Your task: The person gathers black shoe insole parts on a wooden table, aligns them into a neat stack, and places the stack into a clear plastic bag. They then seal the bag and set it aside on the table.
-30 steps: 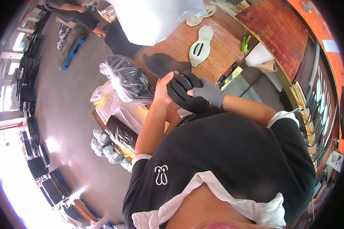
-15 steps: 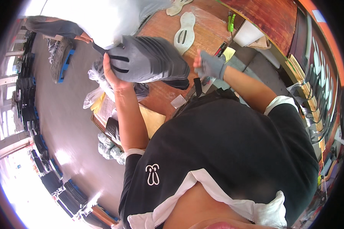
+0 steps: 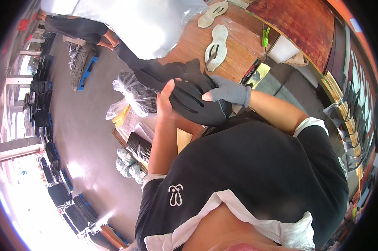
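Close to my chest I hold a stack of dark, slotted pads [image 3: 188, 100], flexible-looking with rounded outlines. My left hand [image 3: 166, 102], bare, grips the stack's left side with its thumb near a slot. My right hand [image 3: 227, 91], in a grey fingerless glove, closes on the right side, its thumb lying over the top pad and its other fingers mostly hidden. More dark pads fan out behind, toward a large white plastic bag [image 3: 138, 29]. Past the stack, a pale template [image 3: 216, 49] with a long slot lies on the wooden table [image 3: 239, 46]; another template [image 3: 212, 14] is farther back.
A green-handled tool [image 3: 265, 37] and a black-and-red cutter [image 3: 250, 72] lie to the right. Left of the table are a tied clear bag [image 3: 134, 96] and a box with papers. A co-worker [image 3: 73, 28] stands at the far left, near a blue pallet [image 3: 87, 73].
The stack has come down toward my chest, its slotted face turned upward. My right hand, apart from it before, now grips its right side. The whole view has shifted slightly.
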Tool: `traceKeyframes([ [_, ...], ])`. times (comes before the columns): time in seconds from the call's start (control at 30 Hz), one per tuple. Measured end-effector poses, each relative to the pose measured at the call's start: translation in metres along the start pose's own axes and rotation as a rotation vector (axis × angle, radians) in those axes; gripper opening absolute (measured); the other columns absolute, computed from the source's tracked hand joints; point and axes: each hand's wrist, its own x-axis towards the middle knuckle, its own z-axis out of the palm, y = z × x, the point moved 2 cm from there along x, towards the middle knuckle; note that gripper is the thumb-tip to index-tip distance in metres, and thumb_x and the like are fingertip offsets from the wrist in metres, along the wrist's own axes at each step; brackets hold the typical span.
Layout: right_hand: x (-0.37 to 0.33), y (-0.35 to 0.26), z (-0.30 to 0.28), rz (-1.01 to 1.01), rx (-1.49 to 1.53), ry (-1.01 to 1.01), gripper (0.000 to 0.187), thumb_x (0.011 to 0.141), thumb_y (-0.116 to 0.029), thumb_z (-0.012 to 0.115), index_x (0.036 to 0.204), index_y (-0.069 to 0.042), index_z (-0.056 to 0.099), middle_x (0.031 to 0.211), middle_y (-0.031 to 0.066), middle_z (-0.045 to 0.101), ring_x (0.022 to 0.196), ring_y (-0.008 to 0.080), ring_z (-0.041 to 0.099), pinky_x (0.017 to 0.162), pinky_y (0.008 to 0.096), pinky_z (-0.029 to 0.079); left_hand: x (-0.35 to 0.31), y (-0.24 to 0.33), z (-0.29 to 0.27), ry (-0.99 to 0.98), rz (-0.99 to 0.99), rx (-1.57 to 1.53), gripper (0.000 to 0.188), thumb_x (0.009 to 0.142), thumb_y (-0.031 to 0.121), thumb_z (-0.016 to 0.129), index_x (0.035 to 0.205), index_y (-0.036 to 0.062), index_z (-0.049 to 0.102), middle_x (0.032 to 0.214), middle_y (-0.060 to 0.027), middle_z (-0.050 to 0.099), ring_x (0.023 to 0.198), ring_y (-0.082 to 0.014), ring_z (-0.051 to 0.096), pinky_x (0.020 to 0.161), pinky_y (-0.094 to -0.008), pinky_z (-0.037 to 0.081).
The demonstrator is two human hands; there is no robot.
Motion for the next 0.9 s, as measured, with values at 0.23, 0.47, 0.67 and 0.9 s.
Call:
traceKeyframes([
  [0.23,-0.024,-0.064,0.03,-0.356,-0.579,0.014,0.082,0.068,-0.028,0.077,0.132,0.005,0.036,0.114,0.0164,0.055,0.106,0.0218,0.054,0.092,0.0334,0.043,-0.047,0.039,0.025,-0.488,0.669,0.135,0.065,0.078,0.029,0.066,0.131,-0.0005,0.041,0.123,-0.0139,0.052,0.108,-0.028,0.056,0.094,-0.0401,0.046],
  [0.47,0.002,-0.035,0.037,-0.026,-0.901,0.036,0.083,0.069,-0.03,0.073,0.135,0.001,0.034,0.116,0.0248,0.057,0.108,0.031,0.058,0.092,0.0355,0.044,-0.008,-0.046,-0.054,-0.159,0.345,-0.165,0.054,0.09,0.036,0.052,0.13,0.001,0.044,0.129,-0.0144,0.051,0.118,-0.0318,0.05,0.104,-0.0466,0.037],
  [0.67,0.011,-0.009,0.036,-0.004,-0.746,0.063,0.082,0.067,-0.033,0.071,0.132,0.004,0.039,0.115,0.0274,0.057,0.109,0.0359,0.056,0.092,0.0377,0.044,0.002,-0.067,-0.112,-0.249,-0.073,-0.706,0.052,0.085,0.036,0.056,0.12,-0.0022,0.053,0.117,-0.0212,0.059,0.105,-0.0352,0.058,0.098,-0.0481,0.043],
  [0.9,0.026,-0.012,0.043,-0.03,-0.69,0.023,0.081,0.069,-0.032,0.072,0.133,0.005,0.038,0.122,0.0237,0.054,0.115,0.0315,0.052,0.096,0.037,0.041,-0.017,-0.034,-0.073,-0.027,0.307,-0.247,0.07,0.08,0.039,0.061,0.134,-0.0006,0.04,0.129,-0.0176,0.051,0.118,-0.0332,0.05,0.104,-0.0446,0.037],
])
